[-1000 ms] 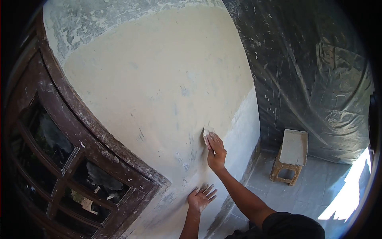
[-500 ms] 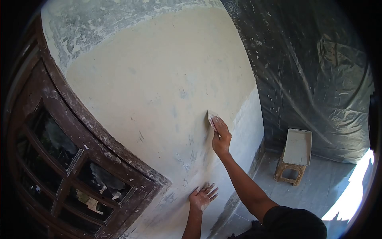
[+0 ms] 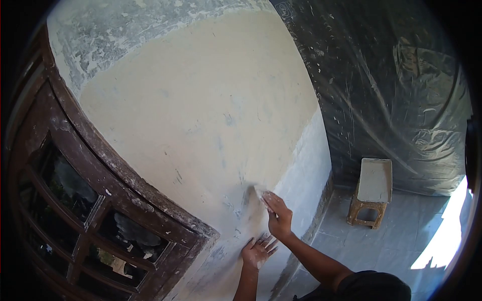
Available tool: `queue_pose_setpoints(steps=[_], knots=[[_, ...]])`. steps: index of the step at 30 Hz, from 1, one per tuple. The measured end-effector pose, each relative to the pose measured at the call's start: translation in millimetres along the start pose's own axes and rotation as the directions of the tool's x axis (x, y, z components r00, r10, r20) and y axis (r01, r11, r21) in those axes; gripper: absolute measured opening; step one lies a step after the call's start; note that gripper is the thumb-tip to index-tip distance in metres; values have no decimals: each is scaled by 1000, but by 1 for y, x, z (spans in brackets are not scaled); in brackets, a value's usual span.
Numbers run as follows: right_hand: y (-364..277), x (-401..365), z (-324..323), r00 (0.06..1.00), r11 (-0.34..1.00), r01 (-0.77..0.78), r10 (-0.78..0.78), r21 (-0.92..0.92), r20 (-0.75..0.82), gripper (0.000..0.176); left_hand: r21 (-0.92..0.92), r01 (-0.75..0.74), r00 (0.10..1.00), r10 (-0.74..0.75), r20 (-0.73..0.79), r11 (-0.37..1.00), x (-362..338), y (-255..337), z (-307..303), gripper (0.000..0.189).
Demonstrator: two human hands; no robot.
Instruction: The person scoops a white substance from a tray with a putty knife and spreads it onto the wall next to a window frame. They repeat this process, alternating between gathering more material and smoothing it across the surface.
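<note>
My right hand (image 3: 278, 215) is closed around a putty knife (image 3: 259, 191) smeared with pale filler. Its blade lies against the wall (image 3: 201, 100), where a broad cream coat covers the middle. Lower down, my left hand (image 3: 257, 253) is close to the wall with its fingers spread and nothing in it. White residue marks its palm. Grey-blue patches show through the coat around both hands, and a paler, whiter strip of wall runs to their right.
A dark brown wooden frame with glass panes (image 3: 130, 226) borders the wall on the left. To the right, a small stool (image 3: 365, 213) bears a shallow tray (image 3: 375, 181) of pale material. Black plastic sheeting (image 3: 381, 90) hangs behind it, above grey floor tiles (image 3: 346, 246).
My right hand has drawn the putty knife down the wall, closer to my left hand. The left hand stays open and has barely moved. The view has shifted slightly.
</note>
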State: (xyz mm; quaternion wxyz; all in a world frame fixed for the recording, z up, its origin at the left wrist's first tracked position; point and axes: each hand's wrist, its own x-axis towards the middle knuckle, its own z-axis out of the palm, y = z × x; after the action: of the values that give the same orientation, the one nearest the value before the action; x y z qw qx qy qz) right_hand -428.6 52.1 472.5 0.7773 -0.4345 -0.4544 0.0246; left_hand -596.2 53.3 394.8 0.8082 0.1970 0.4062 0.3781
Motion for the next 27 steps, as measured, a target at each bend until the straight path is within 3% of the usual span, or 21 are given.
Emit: queue_pose_setpoints(steps=[2, 5, 7, 8, 11, 13, 14, 15, 16, 18, 19, 20, 21, 22, 24, 27], knots=[[35, 65, 5, 984, 999, 22, -28, -36, -176, 49, -26, 64, 984, -59, 165, 998, -5, 2, 0, 56], [73, 109, 14, 956, 997, 53, -69, -63, -287, 52, -5, 44, 989, -43, 142, 999, -9, 2, 3, 60], [85, 100, 20, 979, 996, 56, -68, -64, -191, 54, 13, 45, 986, -47, 163, 999, -7, 2, 2, 60], [82, 81, 21, 982, 982, 125, -142, -139, -126, 57, 13, 44, 986, -46, 159, 999, -6, 1, 0, 61], [53, -10, 24, 1000, 996, -18, 18, -88, 3, 57, -2, 70, 991, -69, 115, 998, -2, -2, -9, 59], [42, -75, 25, 994, 998, -11, 17, -55, 110, 47, -9, 92, 993, -91, 80, 996, 10, -4, -23, 56], [26, -102, 20, 982, 997, -70, 76, -40, 174, 44, 6, -40, 994, 40, 102, 999, 21, -10, -40, 53], [18, -128, 18, 975, 999, -26, 32, -30, 218, 44, 19, -174, 977, 170, 127, 985, 26, -12, -50, 51], [1, -138, 12, 961, 1000, 1, 7, -26, 278, 46, 25, -175, 977, 170, 131, 984, 22, -8, -49, 51], [-13, -143, 5, 950, 996, -44, 19, 72, 310, 48, 435, -363, 930, 297, 215, 824, 6, -2, -43, 48], [-15, -134, 8, 951, 997, -40, 17, 69, 308, 48, 770, -529, 836, 373, 402, 358, 31, -4, -82, 47], [-17, -114, 11, 976, 997, -33, 16, 72, 217, 49, 768, -530, 836, 372, 404, 359, 20, -1, -71, 47], [-20, -93, 14, 992, 997, -24, 15, 75, 126, 50, 552, -233, 972, 178, 152, 801, -3, 4, -42, 50], [-22, -70, 19, 998, 999, -31, 29, 20, 60, 50, 148, 133, 991, -135, 9, 980, -16, 8, -27, 53], [-17, -41, 34, 999, 1000, 28, -28, 3, -21, 48, 144, 151, 987, -158, 39, 978, -6, 6, -42, 56], [-12, -44, 65, 997, 995, -18, 11, -94, -75, 49, 118, 160, 978, -173, 112, 980, 0, 7, -51, 56]])
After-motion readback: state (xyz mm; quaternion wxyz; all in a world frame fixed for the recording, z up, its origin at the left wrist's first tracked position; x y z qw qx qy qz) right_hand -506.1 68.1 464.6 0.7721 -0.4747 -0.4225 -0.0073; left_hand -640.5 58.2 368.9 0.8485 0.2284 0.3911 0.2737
